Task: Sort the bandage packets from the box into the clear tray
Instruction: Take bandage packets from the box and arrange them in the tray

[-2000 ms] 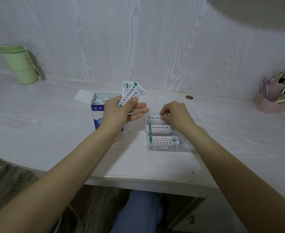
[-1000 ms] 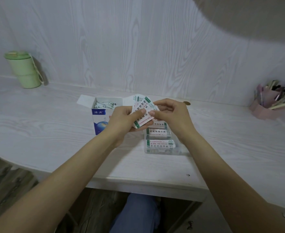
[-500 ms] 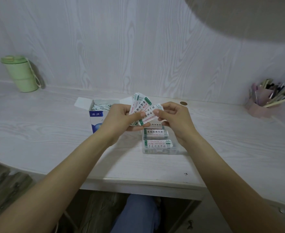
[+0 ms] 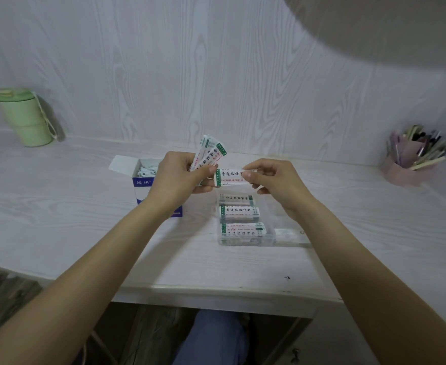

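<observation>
My left hand (image 4: 175, 180) grips a small fan of bandage packets (image 4: 210, 154) above the open box (image 4: 148, 184), a ready supply, while my right hand (image 4: 274, 180) pinches one packet (image 4: 231, 176) drawn sideways from it, held level over the clear tray (image 4: 285, 239) on the counter (image 4: 58, 206). I count three packets (image 4: 239, 211) lying flat in the tray; more remain in the box, too jumbled to count.

Left hand (image 4: 175, 177) grips a fanned stack of bandage packets (image 4: 210, 152), tilted toward 1 o'clock; right hand (image 4: 274, 180) pinches a single packet (image 4: 231, 176) held level above the clear tray (image 4: 287, 237); three packets (image 4: 239, 214) lie in the tray; the open box (image 4: 144, 181) stands at 9 o'clock of the tray; green cup (image 4: 24, 117) at 10 o'clock; pink pen holder (image 4: 406, 169) at 2 o'clock.
</observation>
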Motion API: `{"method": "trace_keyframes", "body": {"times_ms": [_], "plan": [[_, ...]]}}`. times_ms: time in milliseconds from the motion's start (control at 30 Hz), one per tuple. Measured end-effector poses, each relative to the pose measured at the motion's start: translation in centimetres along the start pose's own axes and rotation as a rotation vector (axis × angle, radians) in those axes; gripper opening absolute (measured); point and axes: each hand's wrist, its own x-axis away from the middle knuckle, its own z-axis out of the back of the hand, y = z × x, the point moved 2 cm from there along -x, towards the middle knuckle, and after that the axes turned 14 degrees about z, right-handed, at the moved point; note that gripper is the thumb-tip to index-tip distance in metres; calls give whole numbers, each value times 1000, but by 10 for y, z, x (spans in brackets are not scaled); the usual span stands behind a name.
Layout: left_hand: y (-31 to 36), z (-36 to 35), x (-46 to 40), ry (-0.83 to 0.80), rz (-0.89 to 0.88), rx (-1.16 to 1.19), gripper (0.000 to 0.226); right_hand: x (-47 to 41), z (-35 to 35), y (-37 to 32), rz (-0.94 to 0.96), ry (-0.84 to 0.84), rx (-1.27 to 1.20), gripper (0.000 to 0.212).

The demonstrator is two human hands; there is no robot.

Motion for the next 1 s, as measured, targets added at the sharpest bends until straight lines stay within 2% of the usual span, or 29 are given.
{"method": "trace_keyframes", "body": {"times_ms": [167, 267, 400, 633, 1000], "plan": [[-4, 1, -6, 19, 13, 22, 9, -8, 1, 13, -58, 19, 36, 6], [-7, 3, -9, 29, 19, 29, 10, -12, 2, 27, -75, 46, 180, 8], [-9, 3, -12, 13, 36, 29, 12, -18, -3, 39, -43, -70, 500, 5], [-12, 2, -13, -9, 40, 29, 7, -26, -18, 44, -76, -195, 790, 5], [-11, 1, -10, -42, 66, 72, 6, -32, -26, 35, -139, -299, 824, 14]]}}
